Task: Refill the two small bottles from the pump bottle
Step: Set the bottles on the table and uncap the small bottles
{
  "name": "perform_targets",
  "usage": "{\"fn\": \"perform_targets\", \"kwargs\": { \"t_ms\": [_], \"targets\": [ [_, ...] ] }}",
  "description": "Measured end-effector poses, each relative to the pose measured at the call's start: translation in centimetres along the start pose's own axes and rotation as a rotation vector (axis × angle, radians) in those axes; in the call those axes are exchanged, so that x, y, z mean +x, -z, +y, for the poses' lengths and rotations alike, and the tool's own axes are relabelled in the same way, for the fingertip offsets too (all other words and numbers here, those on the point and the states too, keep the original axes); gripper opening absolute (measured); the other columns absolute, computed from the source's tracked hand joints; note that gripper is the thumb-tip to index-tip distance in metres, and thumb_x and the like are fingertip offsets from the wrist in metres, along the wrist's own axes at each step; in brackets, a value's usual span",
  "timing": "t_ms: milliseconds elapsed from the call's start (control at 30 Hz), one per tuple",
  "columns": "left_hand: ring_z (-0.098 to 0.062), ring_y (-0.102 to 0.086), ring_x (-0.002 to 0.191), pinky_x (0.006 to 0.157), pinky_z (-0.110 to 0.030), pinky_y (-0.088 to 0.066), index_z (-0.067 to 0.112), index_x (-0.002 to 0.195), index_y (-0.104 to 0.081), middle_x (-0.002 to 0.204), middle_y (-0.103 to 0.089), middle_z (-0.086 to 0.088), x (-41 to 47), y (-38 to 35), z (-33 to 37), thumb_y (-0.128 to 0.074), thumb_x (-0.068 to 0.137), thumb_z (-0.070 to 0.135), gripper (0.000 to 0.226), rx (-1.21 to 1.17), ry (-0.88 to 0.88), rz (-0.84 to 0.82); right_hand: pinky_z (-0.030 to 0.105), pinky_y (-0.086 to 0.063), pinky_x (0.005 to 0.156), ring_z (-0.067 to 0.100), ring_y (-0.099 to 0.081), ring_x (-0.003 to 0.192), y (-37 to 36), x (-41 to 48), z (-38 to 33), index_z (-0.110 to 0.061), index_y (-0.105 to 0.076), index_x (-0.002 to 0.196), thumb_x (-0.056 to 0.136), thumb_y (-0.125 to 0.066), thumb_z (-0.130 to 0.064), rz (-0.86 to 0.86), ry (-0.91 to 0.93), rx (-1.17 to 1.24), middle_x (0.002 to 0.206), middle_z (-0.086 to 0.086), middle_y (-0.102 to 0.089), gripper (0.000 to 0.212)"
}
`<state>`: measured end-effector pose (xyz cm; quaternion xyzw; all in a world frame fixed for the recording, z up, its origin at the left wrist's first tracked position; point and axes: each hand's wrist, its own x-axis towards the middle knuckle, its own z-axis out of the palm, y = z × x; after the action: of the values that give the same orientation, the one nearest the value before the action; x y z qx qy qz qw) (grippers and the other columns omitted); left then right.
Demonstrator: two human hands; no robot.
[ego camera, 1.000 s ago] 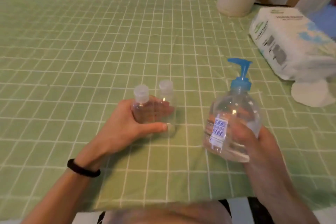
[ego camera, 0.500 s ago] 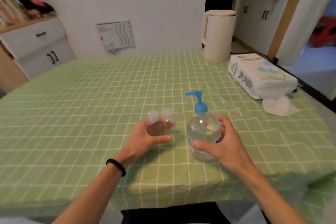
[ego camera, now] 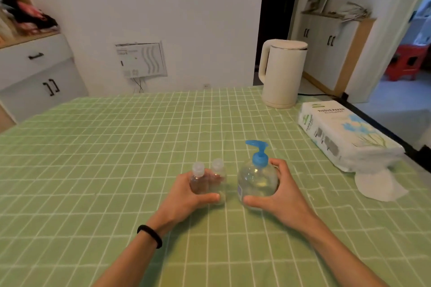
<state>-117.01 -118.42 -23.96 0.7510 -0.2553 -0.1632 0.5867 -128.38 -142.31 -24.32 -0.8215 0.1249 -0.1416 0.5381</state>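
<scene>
— What did my hands hold?
— Your left hand (ego camera: pixel 186 196) was wrapped around the two small clear plastic bottles with pale caps (ego camera: pixel 198 184), which stood side by side. Your right hand (ego camera: pixel 283 193) gripped the round clear pump bottle with the blue pump head (ego camera: pixel 256 179).
— And where were they?
— All stood upright on the worktop with the green checked cloth (ego camera: pixel 116 158), the pump bottle just beside the small ones.
</scene>
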Motion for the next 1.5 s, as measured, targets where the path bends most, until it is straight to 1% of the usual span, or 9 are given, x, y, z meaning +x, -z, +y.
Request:
{"fn": "perform_targets", "kwargs": {
  "t_ms": [433,700,833,1000,1133,1200,1300,1400,1500],
  "targets": [
    [-0.007,-0.077,0.111,0.089,-0.010,-0.056,0.040,0.102,-0.081,0.116,-0.082,0.013,8.5,1.8,-1.0,-0.093,0.076,0.003,0.047,-0.013,0.002,-0.009,0.033,-0.062,0.091,0.008,-0.076,0.101,-0.2,9.5,0.9,-0.048,-0.045,0.133,0.055,-0.100,-0.031,-0.073,0.000,0.030,0.116,-0.023,-0.072,0.097],
    [-0.007,-0.077,0.111,0.092,-0.013,-0.057,0.026,0.109,-0.080,0.118,-0.082,0.012,8.8,1.9,-1.3,-0.093,0.077,0.002,0.042,-0.011,-0.004,-0.033,0.035,-0.061,0.095,0.008,-0.074,0.107,-0.3,10.1,1.6,-0.049,-0.045,0.135,0.056,-0.101,-0.033,-0.094,0.007,0.045,0.119,-0.021,-0.072,0.098],
    [-0.008,-0.073,0.119,0.106,-0.026,-0.054,0.024,0.126,-0.072,0.127,-0.078,0.007,8.5,1.9,-0.5,-0.094,0.076,0.005,0.058,0.029,0.018,-0.043,0.032,-0.057,0.098,0.007,-0.072,0.114,-0.1,9.7,0.8,-0.053,-0.045,0.135,0.058,-0.101,-0.038,-0.132,-0.004,0.053,0.124,-0.023,-0.070,0.096],
    [-0.004,-0.066,0.130,0.109,-0.020,-0.050,0.034,0.136,-0.059,0.136,-0.071,0.013,7.0,2.4,-0.7,-0.096,0.072,0.003,0.080,-0.003,0.009,-0.039,0.028,-0.046,0.112,-0.012,-0.058,0.126,0.6,7.9,0.2,-0.060,-0.037,0.138,0.055,-0.100,-0.058,-0.140,-0.032,0.066,0.132,-0.045,-0.056,0.104],
    [-0.009,-0.065,0.132,0.115,-0.029,-0.049,0.022,0.143,-0.052,0.141,-0.067,0.005,6.1,2.3,-0.8,-0.092,0.076,-0.003,0.082,-0.018,0.030,0.027,0.043,-0.036,0.126,0.006,-0.046,0.145,1.2,5.9,-0.3,-0.043,-0.028,0.158,0.051,-0.094,-0.073,-0.052,-0.047,0.029,0.163,-0.020,-0.041,0.129],
    [-0.006,-0.068,0.126,0.115,-0.032,-0.051,0.018,0.140,-0.052,0.137,-0.068,0.004,5.8,2.0,-0.7,-0.088,0.079,-0.004,0.074,-0.017,0.041,0.067,0.040,-0.035,0.125,0.007,-0.045,0.146,1.4,4.7,-0.9,-0.042,-0.027,0.159,0.049,-0.090,-0.079,-0.008,-0.039,0.044,0.164,-0.018,-0.038,0.132],
    [-0.003,-0.073,0.116,0.113,-0.036,-0.054,0.010,0.126,-0.055,0.126,-0.074,0.000,5.1,1.7,-1.2,-0.083,0.084,-0.004,0.053,-0.019,0.040,0.126,0.026,-0.039,0.115,0.002,-0.049,0.138,1.7,2.9,-1.6,-0.039,-0.034,0.157,0.057,-0.089,-0.073,0.062,-0.039,0.059,0.155,-0.021,-0.044,0.119],
    [-0.011,-0.076,0.115,0.109,-0.038,-0.056,0.009,0.118,-0.058,0.119,-0.079,-0.005,4.3,1.9,-1.7,-0.085,0.082,-0.002,0.047,-0.054,0.026,0.147,0.009,-0.044,0.091,-0.010,-0.055,0.124,1.7,1.6,-2.4,-0.039,-0.045,0.144,0.074,-0.090,-0.053,0.113,-0.078,0.061,0.139,-0.023,-0.056,0.084],
    [-0.017,-0.077,0.116,0.105,-0.038,-0.058,0.009,0.117,-0.062,0.121,-0.081,-0.001,2.7,2.2,-2.1,-0.089,0.074,0.010,0.051,-0.098,0.001,0.171,0.010,-0.045,0.083,-0.014,-0.064,0.106,1.4,0.3,-3.1,-0.037,-0.057,0.128,0.081,-0.087,-0.045,0.150,-0.108,0.046,0.123,-0.027,-0.064,0.056]
  ]
}}
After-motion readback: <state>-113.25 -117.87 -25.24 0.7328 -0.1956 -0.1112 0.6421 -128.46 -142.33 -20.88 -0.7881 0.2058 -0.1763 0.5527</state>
